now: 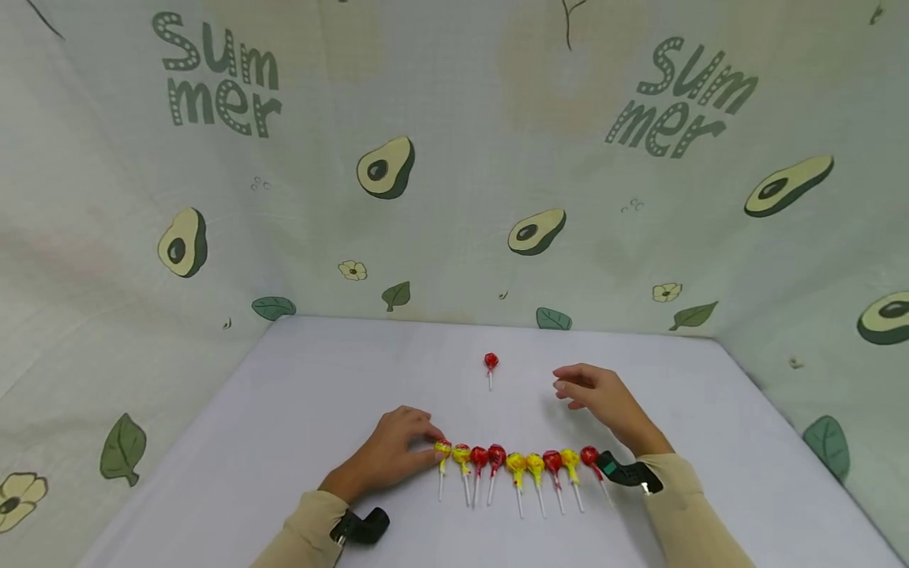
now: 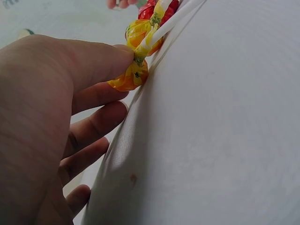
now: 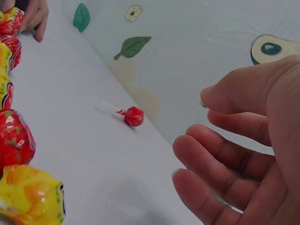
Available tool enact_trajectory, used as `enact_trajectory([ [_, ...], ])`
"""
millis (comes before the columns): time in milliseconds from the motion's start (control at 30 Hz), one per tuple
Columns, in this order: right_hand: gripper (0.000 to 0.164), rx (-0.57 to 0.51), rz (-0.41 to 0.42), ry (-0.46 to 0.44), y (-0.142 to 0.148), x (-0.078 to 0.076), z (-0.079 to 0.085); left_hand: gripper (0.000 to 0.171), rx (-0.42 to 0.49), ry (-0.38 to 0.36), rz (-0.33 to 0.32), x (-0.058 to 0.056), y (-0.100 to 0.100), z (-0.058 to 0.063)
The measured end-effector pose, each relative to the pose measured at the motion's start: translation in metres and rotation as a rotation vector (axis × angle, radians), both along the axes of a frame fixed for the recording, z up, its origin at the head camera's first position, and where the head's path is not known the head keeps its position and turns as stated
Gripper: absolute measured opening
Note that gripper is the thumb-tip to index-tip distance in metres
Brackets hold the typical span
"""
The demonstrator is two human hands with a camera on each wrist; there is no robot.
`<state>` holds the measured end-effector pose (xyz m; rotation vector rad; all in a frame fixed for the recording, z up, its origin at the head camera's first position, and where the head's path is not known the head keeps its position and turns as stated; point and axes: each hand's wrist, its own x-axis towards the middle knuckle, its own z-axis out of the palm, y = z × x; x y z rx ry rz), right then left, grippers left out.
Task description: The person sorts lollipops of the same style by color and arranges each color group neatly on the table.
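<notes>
My left hand is at the left end of a row of wrapped lollipops on the white table. Its thumb and forefinger pinch the head of the end yellow lollipop, whose white stick points toward me. In the left wrist view the thumb presses the yellow wrapper, the other fingers loosely bent. My right hand hovers beyond the row's right end, fingers relaxed and holding nothing. A lone red lollipop lies farther back, left of the right hand; it also shows in the right wrist view.
The row continues rightward with yellow and red lollipops, among them a red one near the middle and another red one at the right end, partly behind the wrist camera. A printed cloth with avocados rises behind the table.
</notes>
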<state>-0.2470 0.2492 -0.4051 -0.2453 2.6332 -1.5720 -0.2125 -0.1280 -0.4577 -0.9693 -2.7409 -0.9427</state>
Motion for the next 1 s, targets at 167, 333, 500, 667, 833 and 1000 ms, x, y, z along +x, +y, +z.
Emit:
enact_trajectory([
  [167,0.042,-0.021,-0.011,-0.054,0.006,0.01,-0.012,0.019,-0.015,-0.014,-0.003,0.002,-0.003,-0.001],
  [333,0.04,0.004,-0.009,-0.029,0.01,0.013,-0.017,0.016,0.004,-0.005,-0.005,0.003,-0.004,-0.001],
  [500,0.036,0.041,-0.048,-0.031,0.015,0.019,-0.016,0.016,0.031,-0.02,-0.011,0.0,-0.001,0.0],
  [667,0.039,0.047,-0.061,-0.052,0.017,0.027,-0.015,0.014,0.038,-0.036,-0.005,-0.001,-0.002,0.0],
  [833,0.037,0.068,-0.077,-0.06,0.021,0.031,-0.017,0.012,0.064,-0.033,-0.007,-0.001,-0.005,0.003],
  [1000,0.037,0.074,-0.073,-0.067,0.027,0.032,-0.021,0.011,0.081,-0.07,-0.001,-0.001,-0.003,0.002],
])
